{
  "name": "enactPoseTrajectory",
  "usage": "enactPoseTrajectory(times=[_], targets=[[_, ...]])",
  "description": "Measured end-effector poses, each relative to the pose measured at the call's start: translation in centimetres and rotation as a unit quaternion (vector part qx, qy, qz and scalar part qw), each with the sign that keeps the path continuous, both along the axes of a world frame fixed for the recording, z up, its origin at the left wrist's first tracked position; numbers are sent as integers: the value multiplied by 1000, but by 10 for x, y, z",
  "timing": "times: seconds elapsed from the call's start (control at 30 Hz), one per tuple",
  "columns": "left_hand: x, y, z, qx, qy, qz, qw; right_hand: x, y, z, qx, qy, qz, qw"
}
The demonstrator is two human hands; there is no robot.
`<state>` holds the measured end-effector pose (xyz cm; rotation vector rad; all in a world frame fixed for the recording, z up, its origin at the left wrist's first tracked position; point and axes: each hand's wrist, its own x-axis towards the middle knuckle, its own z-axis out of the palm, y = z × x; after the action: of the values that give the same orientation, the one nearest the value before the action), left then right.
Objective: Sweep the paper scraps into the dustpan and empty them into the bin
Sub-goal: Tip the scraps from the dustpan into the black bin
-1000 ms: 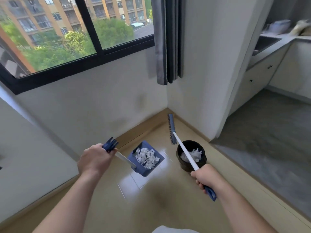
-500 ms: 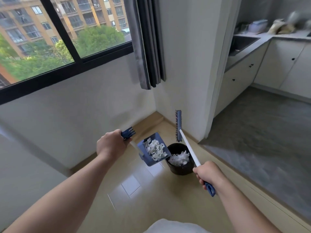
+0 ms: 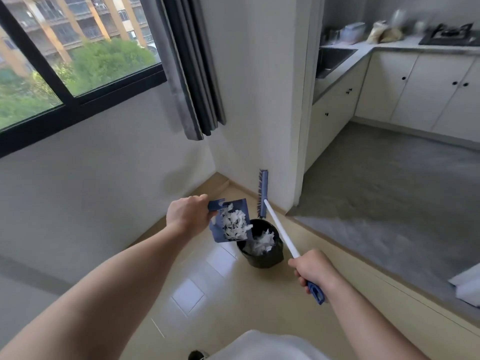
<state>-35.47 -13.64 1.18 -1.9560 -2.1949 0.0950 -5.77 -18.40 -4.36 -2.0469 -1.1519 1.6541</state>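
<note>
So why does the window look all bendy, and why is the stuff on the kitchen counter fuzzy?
Head view: the wide-angle lens bends the window frame toward the picture's edges; the things on the counter are smeared, probably by head movement; the dustpan and paper scraps mid-frame look sharper; window daylight glints off the floor tiles.

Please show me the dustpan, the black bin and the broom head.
dustpan [image 3: 237, 204], head view, on its blue upper wall.
black bin [image 3: 262, 259], head view, on its outer front wall.
broom head [image 3: 264, 193], head view, on its blue back.
</note>
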Motion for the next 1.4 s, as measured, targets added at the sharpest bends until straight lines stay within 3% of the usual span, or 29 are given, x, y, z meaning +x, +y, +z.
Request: enactPoseTrajectory(times=[0.57,1.0,1.4], targets=[[-27,31,-32,-36,35,-108,993,-35,-14,1,-25,30,-80,996],[-21,28,-31,-19,28,-99,994,-46,-25,-2,-84,104,-106,985],[-27,26,-33,-12,35,-88,995,-36,-32,-15,-76,53,-84,992]])
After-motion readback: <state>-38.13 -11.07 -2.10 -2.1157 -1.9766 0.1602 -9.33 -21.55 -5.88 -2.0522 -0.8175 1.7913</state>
